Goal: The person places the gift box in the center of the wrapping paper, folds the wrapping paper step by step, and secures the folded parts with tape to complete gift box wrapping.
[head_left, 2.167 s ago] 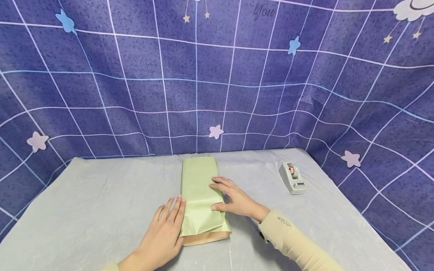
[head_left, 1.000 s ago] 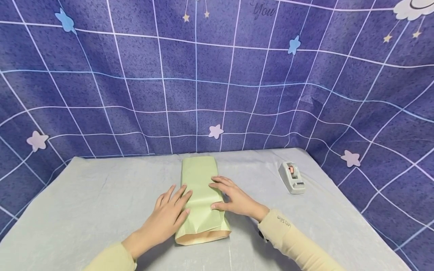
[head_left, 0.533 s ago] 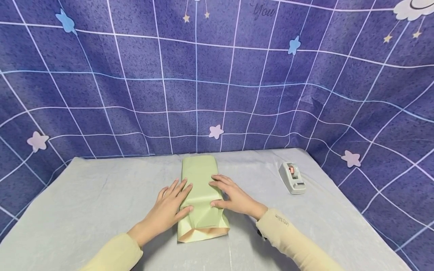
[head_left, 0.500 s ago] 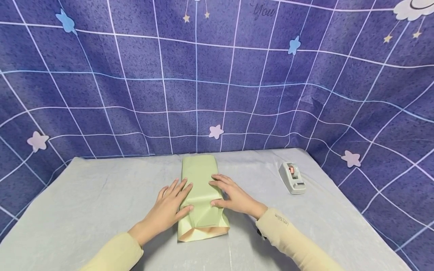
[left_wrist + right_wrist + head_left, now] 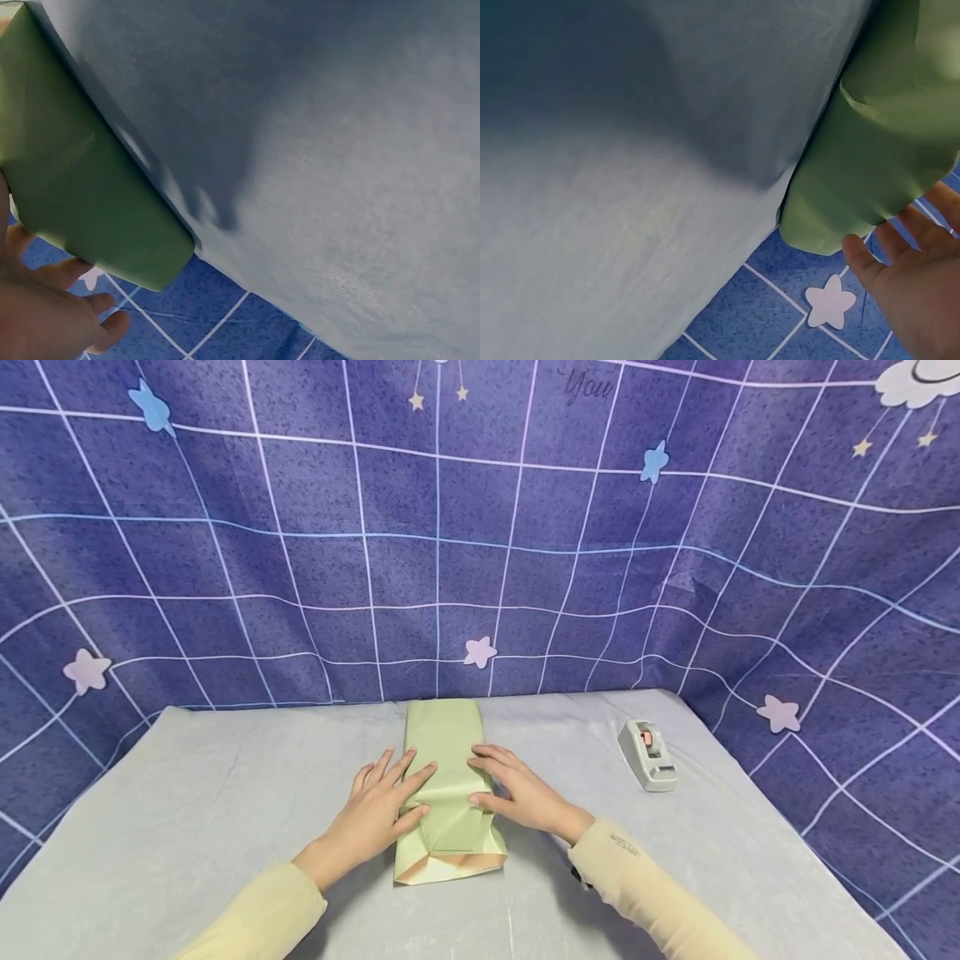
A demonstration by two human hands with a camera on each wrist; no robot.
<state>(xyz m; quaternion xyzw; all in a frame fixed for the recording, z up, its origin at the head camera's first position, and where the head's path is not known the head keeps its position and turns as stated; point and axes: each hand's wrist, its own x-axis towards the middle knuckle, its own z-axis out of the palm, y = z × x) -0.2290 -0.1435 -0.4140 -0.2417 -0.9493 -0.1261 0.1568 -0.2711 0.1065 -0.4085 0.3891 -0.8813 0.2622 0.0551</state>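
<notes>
A flat, oblong package wrapped in light green paper [image 5: 444, 727] lies lengthwise on the grey cloth. Its near end is an unsealed paper mouth [image 5: 450, 867] with a peach-coloured inside, creased inward at the left. My left hand [image 5: 375, 806] rests on the package's left side, fingers spread and thumb on top. From the right, my right hand [image 5: 525, 793] lies against the opposite side, thumb and fingertips on the upper face. Both wrist views show the green side wall [image 5: 90, 165] with fingers along the top edge. The contents are hidden by the paper.
A pale tape dispenser [image 5: 648, 756] with an orange-pink core stands at the right of the cloth-covered table [image 5: 225, 802]. Behind and to the right hangs a purple-blue curtain [image 5: 405, 568] with grid lines and stars. The package's far end reaches close to the table's back edge.
My left hand has shifted from the package's left edge onto its top and farther forward. The package has slid slightly away, and its near mouth now shows a folded-in left side. The right hand barely moved.
</notes>
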